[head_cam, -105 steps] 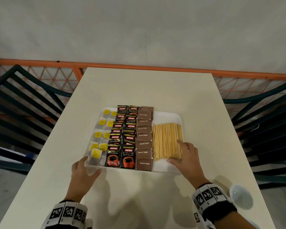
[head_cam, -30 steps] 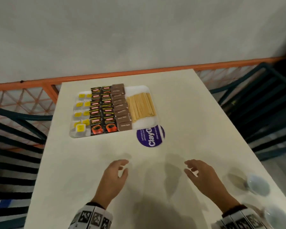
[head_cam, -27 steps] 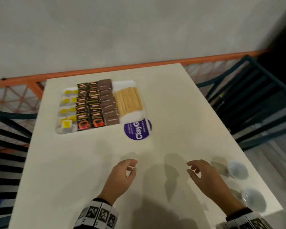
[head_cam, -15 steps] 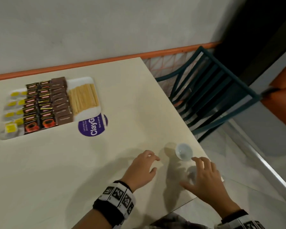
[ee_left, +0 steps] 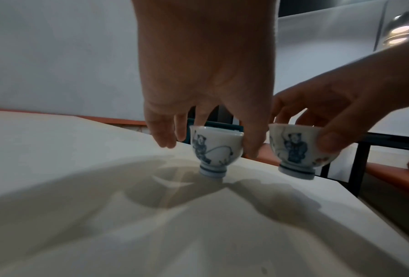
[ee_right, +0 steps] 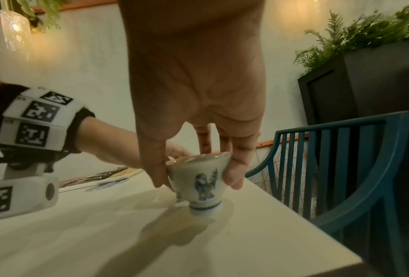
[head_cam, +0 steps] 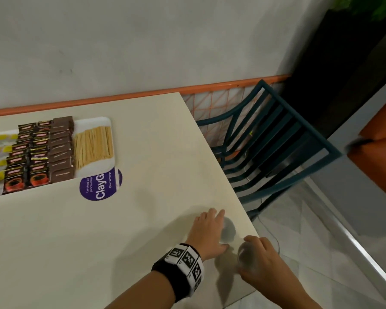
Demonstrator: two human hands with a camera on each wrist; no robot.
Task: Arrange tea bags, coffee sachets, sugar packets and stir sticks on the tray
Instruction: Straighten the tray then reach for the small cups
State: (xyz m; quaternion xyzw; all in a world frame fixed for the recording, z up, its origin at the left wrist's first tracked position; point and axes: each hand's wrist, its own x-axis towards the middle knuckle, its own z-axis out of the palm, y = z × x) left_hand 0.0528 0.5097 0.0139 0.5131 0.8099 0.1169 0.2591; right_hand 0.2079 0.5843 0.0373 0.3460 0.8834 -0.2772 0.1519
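The tray sits far off at 10 o'clock on the table, well apart from your hands. Its long side runs left to right. On it, the stir sticks lie side by side, with their long way pointing from 6 to 12 o'clock. Next to them at 9 o'clock come the brown sugar packets, then the dark coffee sachets, then the tea bags with yellow tags at the picture's edge. A round purple sticker peeks out from under the tray's near corner.

Your left hand reaches across to the table's corner at 5 o'clock, palm down. Its grip is pinching a small white cup with blue pictures from above, thumb on one side and fingers on the other. The cup stands upright on the table.

Your right hand is just beside it, also palm down. Its grip is pinching a second cup at the rim. This one tilts a bit.

A blue chair stands past the table edge at 2 o'clock.
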